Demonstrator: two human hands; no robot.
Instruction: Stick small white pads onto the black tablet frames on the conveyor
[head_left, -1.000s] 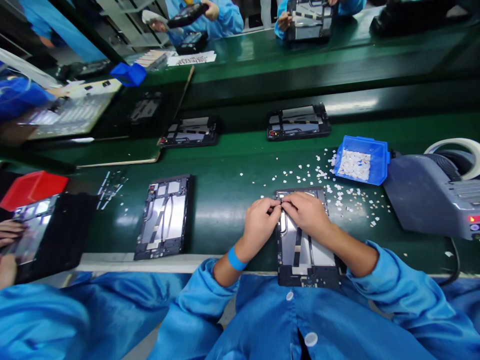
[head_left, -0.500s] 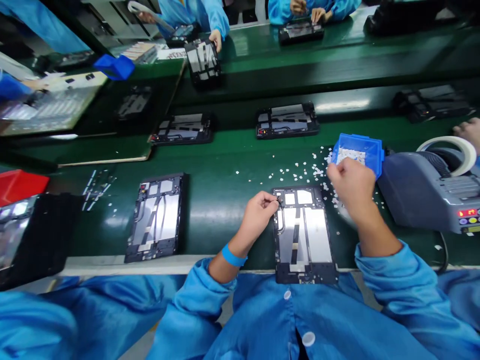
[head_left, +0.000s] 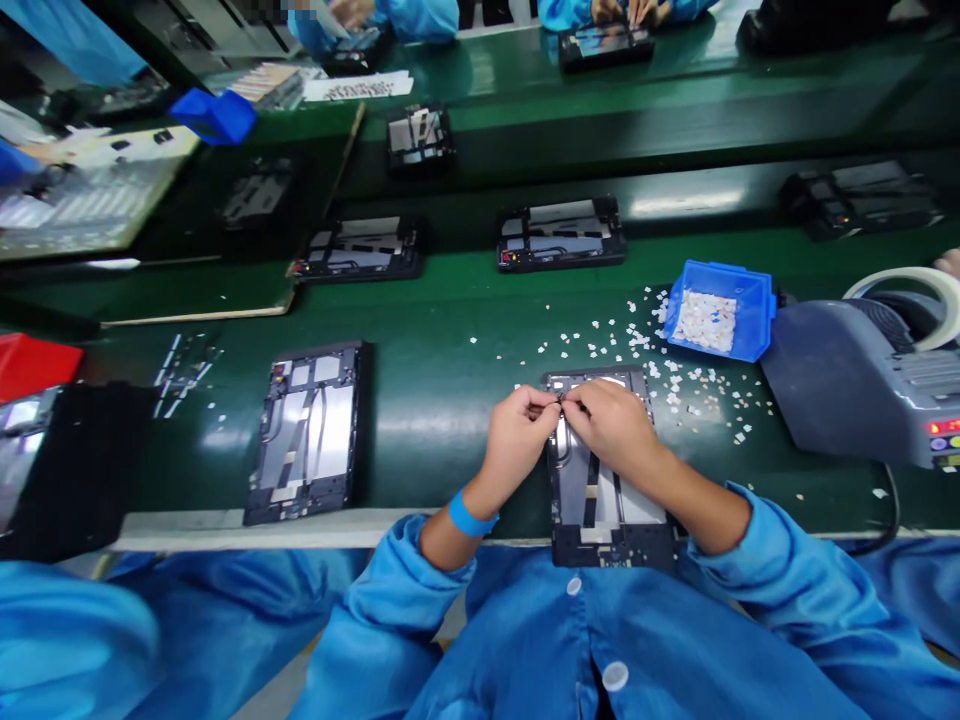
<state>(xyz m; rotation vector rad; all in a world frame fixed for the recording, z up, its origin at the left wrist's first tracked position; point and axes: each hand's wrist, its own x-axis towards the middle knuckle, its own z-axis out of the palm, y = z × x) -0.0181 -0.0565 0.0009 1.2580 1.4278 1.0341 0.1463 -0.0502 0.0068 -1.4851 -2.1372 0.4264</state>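
Note:
In front of me an opened tablet (head_left: pixel 589 480) lies face down, showing silver battery panels, a dark frame and thin cables. My left hand (head_left: pixel 521 435) is closed in a pinch at its upper left corner, on the end of a thin black cable (head_left: pixel 561 450). Fingertip to fingertip with it, my right hand (head_left: pixel 611 422) pinches at the same corner and covers the tablet's upper part. What the right fingers hold is too small to make out. A blue bin (head_left: pixel 757 318) of small white pieces (head_left: pixel 705 320) stands beyond my right hand.
White bits (head_left: pixel 637 340) are scattered around the bin. A grey tape dispenser (head_left: pixel 840 380) stands at right. Another opened tablet (head_left: pixel 307 430) lies to the left, and several more sit farther back. Thin strips (head_left: pixel 180 375) lie near a red bin (head_left: pixel 34 365). Co-workers' hands (head_left: pixel 630 12) work across the bench.
My right hand has moved from the blue bin left to the tablet's corner, meeting my left hand, which stays in place. Across the bench, a co-worker's hand has let go of a tablet.

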